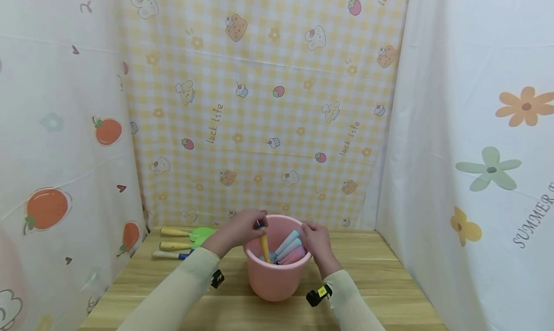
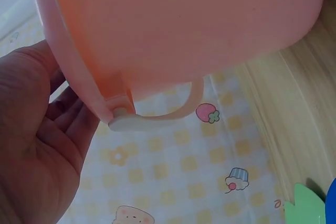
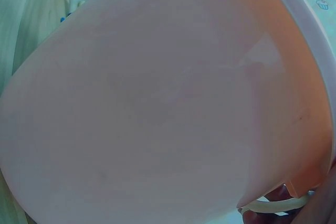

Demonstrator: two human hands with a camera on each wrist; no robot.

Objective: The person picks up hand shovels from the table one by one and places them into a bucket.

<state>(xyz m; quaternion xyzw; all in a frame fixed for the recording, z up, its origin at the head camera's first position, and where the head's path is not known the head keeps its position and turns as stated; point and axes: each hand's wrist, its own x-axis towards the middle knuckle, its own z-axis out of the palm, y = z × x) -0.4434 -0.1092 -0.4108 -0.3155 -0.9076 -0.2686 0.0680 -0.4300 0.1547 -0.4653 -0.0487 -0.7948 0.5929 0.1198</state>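
Note:
A pink bucket stands on the table in the head view. At its left side my left hand reaches over the rim and pinches the top end of a yellow-handled tool, whose lower part is down inside the bucket. My right hand grips the right side of the rim. Beside the yellow handle, light blue handles and a pink piece lean in the bucket. The left wrist view shows my left hand at the rim, near the bucket's pale carrying handle.
Left of the bucket, two green garden tools with yellow handles lie on the wooden table, along with a blue tool with a pale handle. Patterned curtains close off the back and both sides.

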